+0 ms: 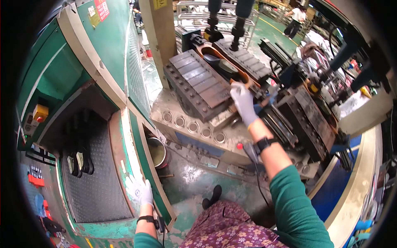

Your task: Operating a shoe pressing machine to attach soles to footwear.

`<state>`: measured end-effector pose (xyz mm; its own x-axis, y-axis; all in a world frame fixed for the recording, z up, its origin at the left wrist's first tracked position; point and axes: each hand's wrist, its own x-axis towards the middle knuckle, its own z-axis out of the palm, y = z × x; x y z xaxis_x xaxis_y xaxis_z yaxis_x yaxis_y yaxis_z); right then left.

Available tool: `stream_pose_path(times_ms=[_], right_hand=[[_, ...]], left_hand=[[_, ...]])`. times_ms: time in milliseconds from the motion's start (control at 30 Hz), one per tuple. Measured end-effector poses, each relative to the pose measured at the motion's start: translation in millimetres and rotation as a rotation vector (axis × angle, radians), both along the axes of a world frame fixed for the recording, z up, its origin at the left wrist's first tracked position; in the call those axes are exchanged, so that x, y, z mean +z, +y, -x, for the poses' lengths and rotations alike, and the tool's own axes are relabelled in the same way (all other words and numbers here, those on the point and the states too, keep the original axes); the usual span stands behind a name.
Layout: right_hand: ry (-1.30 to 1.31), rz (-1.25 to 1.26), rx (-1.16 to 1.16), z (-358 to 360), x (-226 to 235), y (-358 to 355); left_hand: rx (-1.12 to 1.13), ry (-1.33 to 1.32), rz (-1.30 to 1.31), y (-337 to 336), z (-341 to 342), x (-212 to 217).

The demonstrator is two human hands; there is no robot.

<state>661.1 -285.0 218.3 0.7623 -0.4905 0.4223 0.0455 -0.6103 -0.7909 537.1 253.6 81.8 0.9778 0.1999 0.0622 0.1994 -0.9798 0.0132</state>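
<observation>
My left hand (138,189), in a white glove, rests with its fingers spread on the worn edge of a green machine (128,144). My right hand (243,100), also gloved, reaches into a press with ribbed metal side blocks (198,78). Its fingers are bent together at the near end of an orange-lined cradle (203,50); what they hold, if anything, is hard to make out. A dark shoe-shaped piece (225,66) lies in that cradle, just beyond my fingertips. Inside the green machine, a pair of dark shoes with pale parts (79,163) stands on a studded black mat (97,194).
Dark press rods (237,31) hang above the cradle. A second press block (308,124) stands to the right. A red button (239,146) sits on the press front. Between the machines stands a bucket (159,153). A yellow-housed button (40,113) is at far left. Another person (295,18) is in the background.
</observation>
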Motion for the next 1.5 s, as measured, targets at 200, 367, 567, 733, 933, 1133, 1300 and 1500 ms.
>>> stream_pose_path(times_ms=[200,367,567,733,933,1133,1300,1500], right_hand=[[0.253,0.413,-0.126,-132,10,-88],[0.617,0.520,-0.202,-179,-6,-102],[0.736,0.433,0.143,-228,-13,-155],[0.698,0.459,-0.036,-224,-37,-135],[0.672,0.554,-0.118,-186,1,-101],[0.444,0.578,-0.188,-157,0,-113],[0.347,0.528,-0.065,-138,5,-106],[0.082,0.590,0.133,-112,24,-71]], left_hand=[[0.048,-0.011,0.067,-7,-1,-4],[0.078,0.005,0.090,-5,2,2],[0.089,-0.017,0.085,-5,-3,-5],[0.074,-0.007,0.062,-5,-4,-4],[0.091,-0.014,0.092,-2,1,-4],[0.087,0.023,0.115,-10,-3,-5],[0.061,-0.021,0.097,-2,3,-6],[0.070,-0.010,0.145,-3,8,17]])
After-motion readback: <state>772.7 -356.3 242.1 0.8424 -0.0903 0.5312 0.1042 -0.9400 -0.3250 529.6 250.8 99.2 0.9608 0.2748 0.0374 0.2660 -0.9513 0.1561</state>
